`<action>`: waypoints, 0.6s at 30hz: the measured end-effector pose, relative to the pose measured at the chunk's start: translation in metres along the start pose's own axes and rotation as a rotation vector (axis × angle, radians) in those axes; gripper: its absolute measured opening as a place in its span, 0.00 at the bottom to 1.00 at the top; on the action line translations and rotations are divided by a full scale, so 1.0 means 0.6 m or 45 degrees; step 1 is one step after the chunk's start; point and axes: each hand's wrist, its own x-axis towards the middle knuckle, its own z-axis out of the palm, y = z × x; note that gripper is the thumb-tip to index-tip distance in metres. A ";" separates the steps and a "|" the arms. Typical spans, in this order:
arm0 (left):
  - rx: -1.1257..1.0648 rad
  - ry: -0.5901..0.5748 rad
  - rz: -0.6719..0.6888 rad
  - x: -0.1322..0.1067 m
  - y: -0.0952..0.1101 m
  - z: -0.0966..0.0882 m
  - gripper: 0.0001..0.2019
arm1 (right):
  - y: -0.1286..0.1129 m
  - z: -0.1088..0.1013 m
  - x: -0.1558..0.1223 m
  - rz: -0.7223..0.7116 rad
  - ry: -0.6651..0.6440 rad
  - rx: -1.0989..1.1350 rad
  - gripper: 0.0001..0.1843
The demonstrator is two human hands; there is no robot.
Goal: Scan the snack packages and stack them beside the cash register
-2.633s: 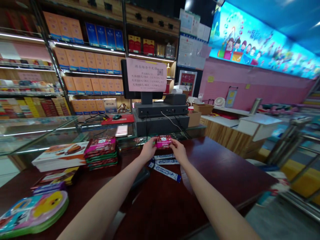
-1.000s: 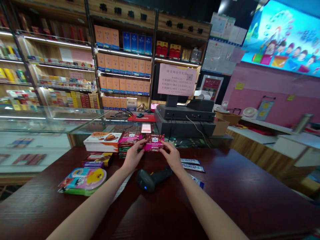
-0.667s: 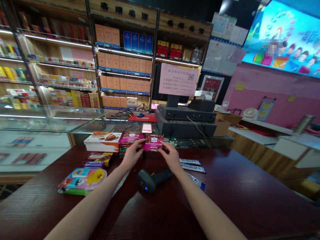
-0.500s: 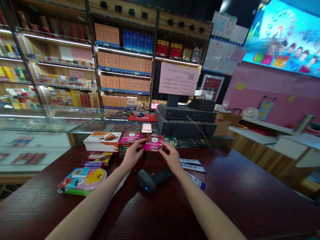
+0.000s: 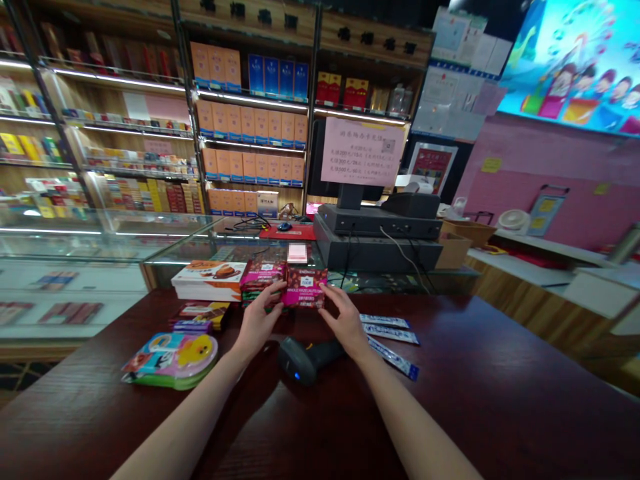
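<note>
Between both hands, a pink and brown hazelnut chocolate packet [image 5: 305,291] is held tilted up, its printed front facing me. My left hand [image 5: 260,321] is closed on its left edge. My right hand [image 5: 344,319] pinches the right edge between thumb and fingers. Just left of it stands a stack of similar chocolate packets [image 5: 263,272], partly hidden behind my left hand. Below, between my forearms, a black barcode scanner [image 5: 299,361] with a lit blue light lies on the dark wooden counter [image 5: 320,440].
To the left are a white and orange box [image 5: 200,288], small chocolate packs [image 5: 200,315] and a colourful plastic snack bag [image 5: 173,360]. Several blue-white stick packets [image 5: 393,333] lie right of my right hand. Behind stands a cash register with a monitor [image 5: 380,233] on a glass case.
The held chocolate packet has come slightly closer to me and a little left, with both hands still on it. My view has shifted slightly, and other items have stayed put.
</note>
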 end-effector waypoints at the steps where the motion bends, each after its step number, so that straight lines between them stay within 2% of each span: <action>1: -0.014 0.016 -0.026 -0.003 0.002 -0.003 0.23 | -0.003 0.001 -0.001 -0.019 0.000 -0.013 0.31; 6: -0.119 0.015 -0.121 -0.013 0.004 -0.009 0.27 | -0.015 0.006 -0.001 -0.124 0.051 -0.085 0.30; 10: -0.127 0.055 -0.051 -0.013 -0.005 -0.010 0.26 | -0.020 0.004 -0.004 -0.194 0.047 -0.154 0.32; 18: 0.320 0.027 0.201 -0.014 -0.004 -0.023 0.23 | -0.026 -0.001 -0.007 -0.310 0.047 -0.361 0.31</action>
